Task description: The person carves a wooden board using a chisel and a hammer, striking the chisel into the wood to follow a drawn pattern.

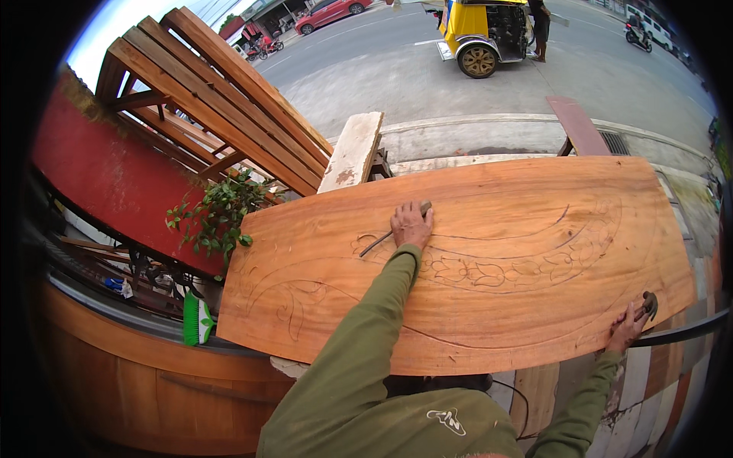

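Note:
A wide wooden panel (534, 305) with traced and carved floral scrollwork lies before me. My left hand (412, 225) rests near its upper middle, closed around a slim metal chisel (374, 244), whose shaft slants down-left to the carved lines. At the panel's lower right edge, my right hand (628, 327) grips a dark-headed hammer (650, 305).
Stacked timber frames (206, 84) lean at left beside a red ledge (92, 160), a leafy plant (221, 206) and a green broom head (195, 318). Two support boards (347, 153) lie beyond the panel. A yellow motor tricycle (481, 34) and a person (539, 23) are by the road.

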Available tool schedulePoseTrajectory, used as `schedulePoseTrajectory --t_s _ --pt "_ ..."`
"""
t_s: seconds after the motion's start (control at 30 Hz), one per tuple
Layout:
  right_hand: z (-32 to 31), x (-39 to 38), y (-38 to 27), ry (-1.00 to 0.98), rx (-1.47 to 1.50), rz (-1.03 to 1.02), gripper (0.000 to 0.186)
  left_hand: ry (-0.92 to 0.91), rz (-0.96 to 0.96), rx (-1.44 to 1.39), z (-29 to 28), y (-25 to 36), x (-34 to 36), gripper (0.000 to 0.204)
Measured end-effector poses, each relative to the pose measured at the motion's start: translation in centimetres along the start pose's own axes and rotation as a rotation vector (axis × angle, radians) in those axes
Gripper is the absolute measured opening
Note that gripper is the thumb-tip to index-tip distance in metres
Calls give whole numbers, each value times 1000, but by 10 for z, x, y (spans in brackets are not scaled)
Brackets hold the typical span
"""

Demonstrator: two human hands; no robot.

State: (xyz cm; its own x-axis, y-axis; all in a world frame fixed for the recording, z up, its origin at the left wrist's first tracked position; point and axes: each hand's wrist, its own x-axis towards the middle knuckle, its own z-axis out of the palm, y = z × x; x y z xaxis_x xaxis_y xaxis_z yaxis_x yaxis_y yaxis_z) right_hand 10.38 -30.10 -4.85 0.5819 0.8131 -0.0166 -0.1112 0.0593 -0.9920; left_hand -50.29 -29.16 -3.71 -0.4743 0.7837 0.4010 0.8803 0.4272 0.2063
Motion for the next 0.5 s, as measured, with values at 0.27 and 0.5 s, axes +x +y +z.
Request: schedulePoseTrajectory --t_s 0.27,0.5 --pt "-5 4 7 -19 -27 0 46 -6 -5 -7 3 -5 2 41" --pt "-8 5 8 -56 -37 -26 45 65 10 -71 13 -4 2 47"
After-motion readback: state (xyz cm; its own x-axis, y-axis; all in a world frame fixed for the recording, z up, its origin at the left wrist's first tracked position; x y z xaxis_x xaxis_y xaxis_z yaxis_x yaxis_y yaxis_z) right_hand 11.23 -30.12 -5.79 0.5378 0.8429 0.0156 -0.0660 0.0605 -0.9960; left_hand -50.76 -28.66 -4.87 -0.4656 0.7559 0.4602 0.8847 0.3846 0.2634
